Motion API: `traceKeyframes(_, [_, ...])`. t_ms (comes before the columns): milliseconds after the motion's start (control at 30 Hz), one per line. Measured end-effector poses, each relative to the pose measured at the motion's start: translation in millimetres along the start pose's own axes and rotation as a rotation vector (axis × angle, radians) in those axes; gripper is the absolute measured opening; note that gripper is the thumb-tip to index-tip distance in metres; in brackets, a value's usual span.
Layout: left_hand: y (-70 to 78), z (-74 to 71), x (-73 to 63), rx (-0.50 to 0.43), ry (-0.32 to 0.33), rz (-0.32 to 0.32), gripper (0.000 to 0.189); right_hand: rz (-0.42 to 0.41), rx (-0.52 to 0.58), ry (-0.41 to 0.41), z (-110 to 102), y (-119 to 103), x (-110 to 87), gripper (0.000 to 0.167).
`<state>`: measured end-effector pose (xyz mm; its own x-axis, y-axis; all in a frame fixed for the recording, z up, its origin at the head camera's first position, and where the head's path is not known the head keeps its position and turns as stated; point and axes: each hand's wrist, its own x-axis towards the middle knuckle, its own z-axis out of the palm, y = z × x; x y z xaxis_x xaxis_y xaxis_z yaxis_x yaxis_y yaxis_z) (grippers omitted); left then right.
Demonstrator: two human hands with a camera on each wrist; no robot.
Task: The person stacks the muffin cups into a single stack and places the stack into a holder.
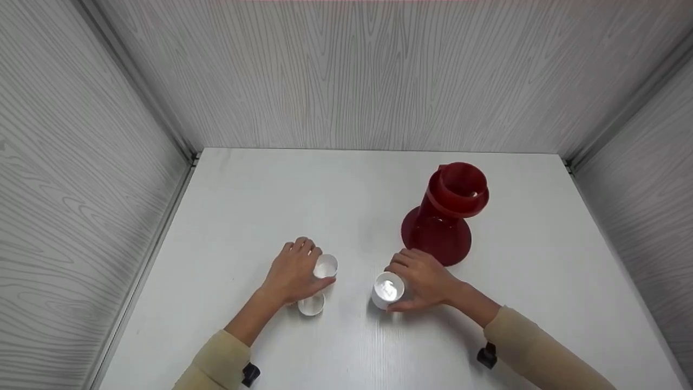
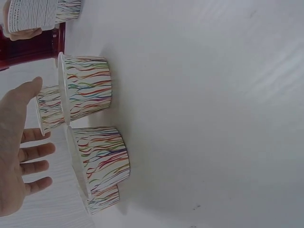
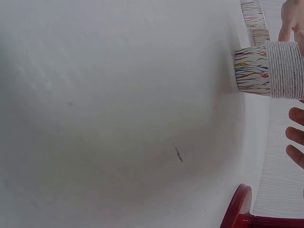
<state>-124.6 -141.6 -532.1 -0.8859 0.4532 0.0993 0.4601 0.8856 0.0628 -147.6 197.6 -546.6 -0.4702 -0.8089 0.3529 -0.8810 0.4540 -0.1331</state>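
Observation:
My left hand (image 1: 295,273) holds a white paper cup (image 1: 325,266) between thumb and fingers. Another paper cup (image 1: 311,304) stands on the table beside that wrist. Several cups with wavy coloured stripes appear in the left wrist view, among them a near cup (image 2: 90,85) and a lower cup (image 2: 105,159); the hand partly covers this group in the head view. A stack of nested paper cups (image 1: 389,290) is gripped by my right hand (image 1: 425,279). Many rims of that stack (image 3: 285,70) show in the right wrist view.
Just beyond my right hand, a red plastic stand (image 1: 441,241) rises from a round base to a tilted tube with a wide ring. The white table (image 1: 260,184) has grey wood-grain panels (image 1: 352,76) at its back and sides.

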Motion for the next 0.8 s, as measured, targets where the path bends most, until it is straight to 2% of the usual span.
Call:
traceKeyframes(500, [25.5, -16.1, 1.5, 0.003, 0.069, 0.058, 0.067, 0.003, -0.001, -0.029, 0, 2, 1.0, 0.067])
traceKeyframes(800, [36.6, -20.9, 2.2, 0.037, 0.118, 0.106, 0.066, 0.029, 0.008, -0.090, -3, 3, 3.8, 0.068])
